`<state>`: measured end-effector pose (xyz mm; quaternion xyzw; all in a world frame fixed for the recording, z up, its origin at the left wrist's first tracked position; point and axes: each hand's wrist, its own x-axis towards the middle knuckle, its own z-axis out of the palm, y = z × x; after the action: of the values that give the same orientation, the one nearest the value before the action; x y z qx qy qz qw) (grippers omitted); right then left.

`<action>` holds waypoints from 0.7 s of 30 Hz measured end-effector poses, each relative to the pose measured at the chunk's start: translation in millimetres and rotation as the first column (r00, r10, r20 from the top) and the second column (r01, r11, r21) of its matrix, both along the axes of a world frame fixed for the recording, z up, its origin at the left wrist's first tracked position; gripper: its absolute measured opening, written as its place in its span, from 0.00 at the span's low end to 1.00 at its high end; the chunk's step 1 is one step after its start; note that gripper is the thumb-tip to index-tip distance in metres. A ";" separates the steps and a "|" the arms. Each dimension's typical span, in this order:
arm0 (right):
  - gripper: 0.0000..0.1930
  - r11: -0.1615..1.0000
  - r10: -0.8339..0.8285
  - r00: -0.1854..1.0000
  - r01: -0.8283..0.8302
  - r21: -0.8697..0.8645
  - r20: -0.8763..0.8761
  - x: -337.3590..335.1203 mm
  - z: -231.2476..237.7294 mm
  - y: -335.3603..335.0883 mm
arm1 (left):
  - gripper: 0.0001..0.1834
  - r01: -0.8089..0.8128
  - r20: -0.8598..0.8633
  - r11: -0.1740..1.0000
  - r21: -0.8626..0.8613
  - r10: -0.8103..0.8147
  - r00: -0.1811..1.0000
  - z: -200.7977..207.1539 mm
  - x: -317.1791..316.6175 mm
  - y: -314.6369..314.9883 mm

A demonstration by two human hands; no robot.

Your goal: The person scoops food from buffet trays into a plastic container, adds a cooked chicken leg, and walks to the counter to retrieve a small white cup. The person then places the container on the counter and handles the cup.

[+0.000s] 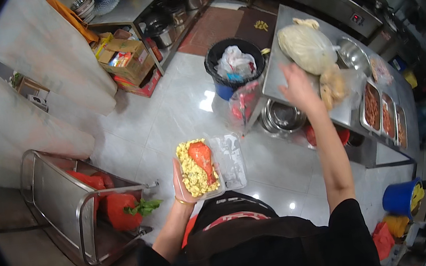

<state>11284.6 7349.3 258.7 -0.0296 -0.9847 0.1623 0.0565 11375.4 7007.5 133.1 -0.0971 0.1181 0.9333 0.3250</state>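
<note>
My left hand (178,182) is wrapped around the side of a clear plastic takeaway container (207,195). Its lid (230,161) hangs open to the right. Inside lies a red-coated drumstick (201,158) on crumbly yellow food (192,177) that I cannot name for certain. My right hand (297,86) is stretched out over the steel table (274,81), slightly blurred, with its fingers apart and nothing visible in them. Just past it sits a large clear bag of pale contents (307,47). A smaller bag of tan pieces (333,86) lies to its right.
A black-lined bin (234,66) stands before the table's left end. Further right on the table are a steel bowl (354,56) and metal trays of meat (371,105). A metal cart (78,205) with red bags is at left; a blue bucket (397,199) stands at lower right.
</note>
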 end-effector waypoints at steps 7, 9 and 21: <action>0.17 0.436 0.360 0.886 0.117 -0.892 0.292 -4.7 -100.5 -60.7 | 0.41 -0.192 0.054 0.981 0.027 0.190 0.980 12.9 -58.9 -10.0; 0.17 0.296 0.432 0.848 0.190 -0.936 0.308 -11.5 -106.7 -74.4 | 0.41 -0.249 0.056 0.967 0.052 0.246 0.968 16.0 -71.9 -5.0; 0.11 0.204 0.580 0.801 0.035 -0.978 0.149 -159.3 -110.0 -138.2 | 0.40 -0.534 0.012 0.839 0.102 0.536 0.844 27.3 -144.4 -8.9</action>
<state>11125.2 7211.1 148.7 0.0860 -0.6438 0.7154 -0.2574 11231.0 6998.5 160.4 -0.1017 0.0413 0.9924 0.0552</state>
